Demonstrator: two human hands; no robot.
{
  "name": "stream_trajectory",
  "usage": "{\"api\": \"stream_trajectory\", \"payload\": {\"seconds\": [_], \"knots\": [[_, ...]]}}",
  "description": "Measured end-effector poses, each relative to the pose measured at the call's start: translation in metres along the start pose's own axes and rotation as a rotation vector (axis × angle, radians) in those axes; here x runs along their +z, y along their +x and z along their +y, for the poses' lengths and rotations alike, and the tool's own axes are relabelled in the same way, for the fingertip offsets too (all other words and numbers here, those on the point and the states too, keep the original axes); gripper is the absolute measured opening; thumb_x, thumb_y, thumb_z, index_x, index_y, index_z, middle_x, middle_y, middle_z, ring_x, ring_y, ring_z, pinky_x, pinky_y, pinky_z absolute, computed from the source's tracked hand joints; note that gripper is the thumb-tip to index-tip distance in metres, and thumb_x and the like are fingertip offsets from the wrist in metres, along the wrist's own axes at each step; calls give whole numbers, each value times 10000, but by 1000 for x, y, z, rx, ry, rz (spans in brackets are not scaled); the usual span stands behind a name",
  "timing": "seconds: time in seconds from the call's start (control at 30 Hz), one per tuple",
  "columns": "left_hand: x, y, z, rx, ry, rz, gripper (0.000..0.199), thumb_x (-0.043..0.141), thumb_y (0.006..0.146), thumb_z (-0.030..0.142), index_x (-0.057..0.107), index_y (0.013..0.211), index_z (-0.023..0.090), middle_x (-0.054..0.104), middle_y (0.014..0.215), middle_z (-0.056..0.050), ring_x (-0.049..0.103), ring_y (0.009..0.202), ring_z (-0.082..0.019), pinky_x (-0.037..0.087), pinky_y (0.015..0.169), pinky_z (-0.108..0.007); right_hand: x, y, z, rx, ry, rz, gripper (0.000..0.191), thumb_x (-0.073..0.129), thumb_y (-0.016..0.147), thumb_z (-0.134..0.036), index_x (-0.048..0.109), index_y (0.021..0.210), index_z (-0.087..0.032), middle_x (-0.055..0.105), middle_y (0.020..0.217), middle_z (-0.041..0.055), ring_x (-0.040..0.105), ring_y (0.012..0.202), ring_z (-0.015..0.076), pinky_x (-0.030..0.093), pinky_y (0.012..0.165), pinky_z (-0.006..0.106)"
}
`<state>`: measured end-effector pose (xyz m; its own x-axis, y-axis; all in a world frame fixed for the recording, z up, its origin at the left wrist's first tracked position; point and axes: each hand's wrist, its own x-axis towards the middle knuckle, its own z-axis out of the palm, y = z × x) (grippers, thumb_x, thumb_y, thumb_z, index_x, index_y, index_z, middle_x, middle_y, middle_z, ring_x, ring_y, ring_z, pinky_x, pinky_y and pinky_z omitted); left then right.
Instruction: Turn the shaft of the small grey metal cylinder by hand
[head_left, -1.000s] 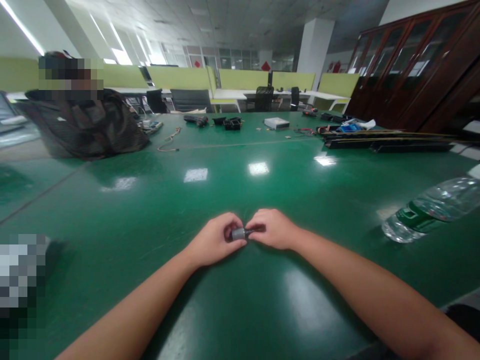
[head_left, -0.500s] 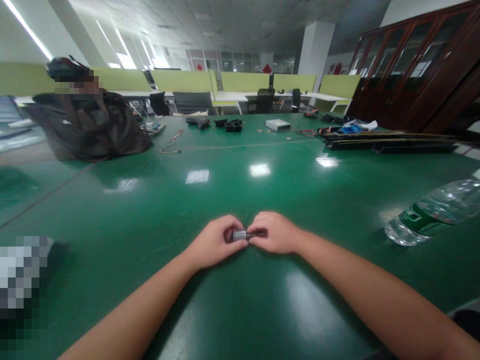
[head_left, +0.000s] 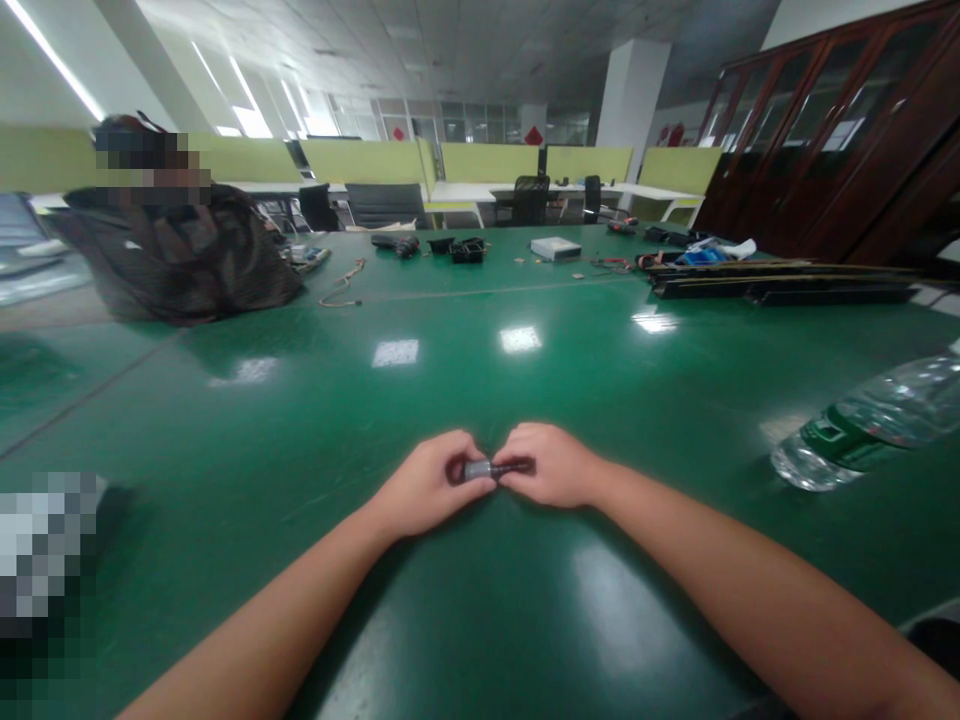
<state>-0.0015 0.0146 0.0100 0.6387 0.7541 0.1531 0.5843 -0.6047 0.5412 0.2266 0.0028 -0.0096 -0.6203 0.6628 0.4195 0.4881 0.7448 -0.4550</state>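
Note:
A small silver-grey metal cylinder (head_left: 478, 470) lies level between my hands, low over the green table (head_left: 480, 590). My left hand (head_left: 433, 480) is closed round it, thumb along the near side and fingers along the far side. From its right end runs a thin dark shaft (head_left: 516, 466), pinched by the thumb and fingertips of my right hand (head_left: 551, 465). The fingertips of both hands nearly meet at the joint of the two parts. What kind of piece this is I cannot make out, and the fingers cover some of it.
On the right lies a clear plastic bottle (head_left: 847, 440) with a green label. A dark bag (head_left: 187, 260) stands at the far left. Along the back are a white box (head_left: 555, 248), black parts (head_left: 466, 250), a cable (head_left: 341, 288) and long black strips (head_left: 787, 285). A blurred-out object (head_left: 41, 550) sits near left.
Both hands keep their places and their hold. The cylinder looks very slightly turned or shifted in the fingers; everything else stays as it was.

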Motion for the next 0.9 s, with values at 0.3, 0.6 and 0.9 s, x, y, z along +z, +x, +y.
{"api": "stream_trajectory", "payload": {"seconds": [0.3,0.6,0.9], "knots": [[1,0,0,-20,10,-5,265,655,836,439,601,857,180,555,738,9,512,659,-150,373,599,-248,-1,-1,3,6,6,1,176,665,810,-189,727,974,-179,698,855,44,591,820,170,453,766,281],[0,-1,2,-33,-3,-2,272,654,834,445,600,863,180,561,732,11,517,647,-146,381,590,-247,-5,-3,3,17,16,0,180,676,786,-173,732,957,-176,701,838,42,598,803,168,459,760,284],[0,-1,2,-46,1,-6,280,652,830,451,608,871,178,573,732,6,524,648,-149,390,590,-249,-9,-5,4,21,13,-6,173,666,785,-169,729,946,-179,702,835,40,600,798,169,460,764,287]]}}
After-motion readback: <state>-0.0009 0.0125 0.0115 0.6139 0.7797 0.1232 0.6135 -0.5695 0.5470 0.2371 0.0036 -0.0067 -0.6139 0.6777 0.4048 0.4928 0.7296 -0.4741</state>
